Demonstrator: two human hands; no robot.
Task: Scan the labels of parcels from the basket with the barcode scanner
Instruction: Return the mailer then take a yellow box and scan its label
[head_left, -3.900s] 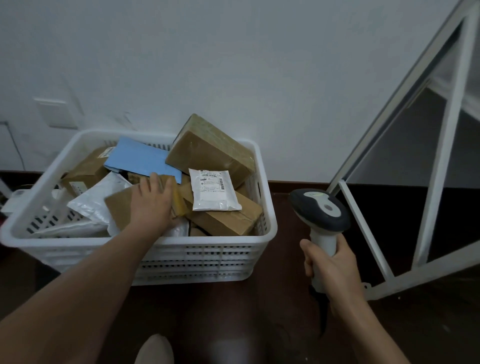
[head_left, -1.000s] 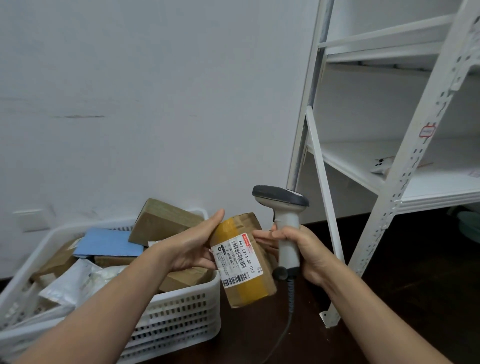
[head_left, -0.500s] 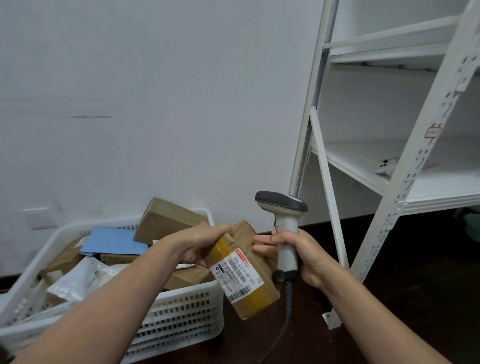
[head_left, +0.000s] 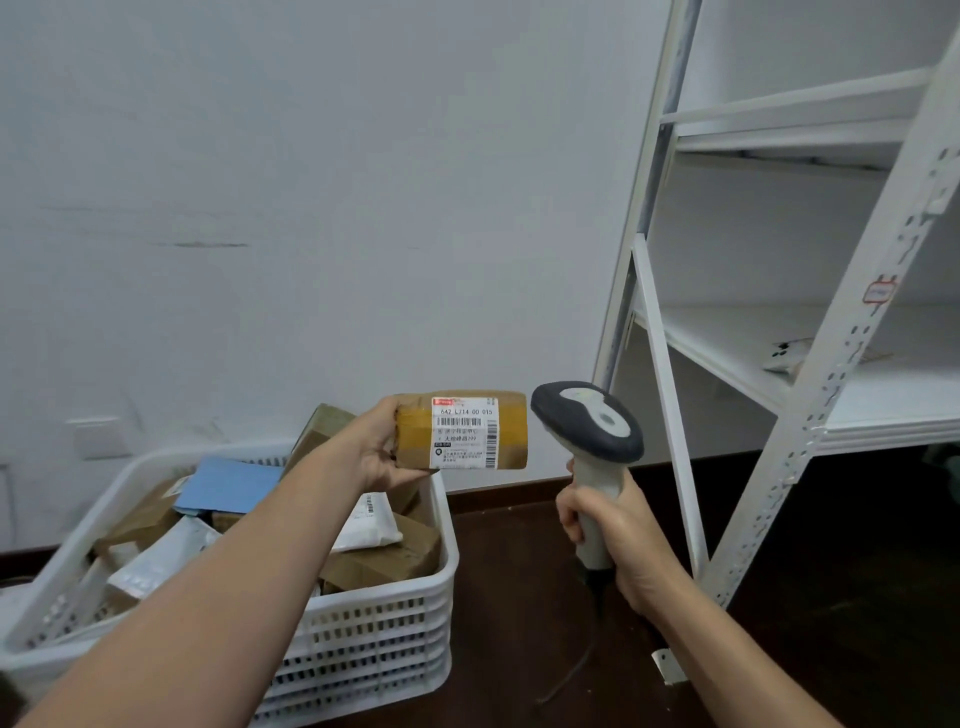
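Parcel up, scanner beside it, label not lined up w/ the scan head yet.

My left hand (head_left: 376, 457) grip is closed on the taped brown parcel (head_left: 462, 430), held above the basket (head_left: 363, 639) corner, label (head_left: 464, 433) facing me. Right hand (head_left: 618, 535) grip is wrapped round the barcode scanner (head_left: 587, 421) handle, head just right of the parcel. To do it well imo: tilt label toward the scan window, keep fingers off the barcodes, hold parcel steady, then pull trigger. Glossy tape could glare, so angle slightly.
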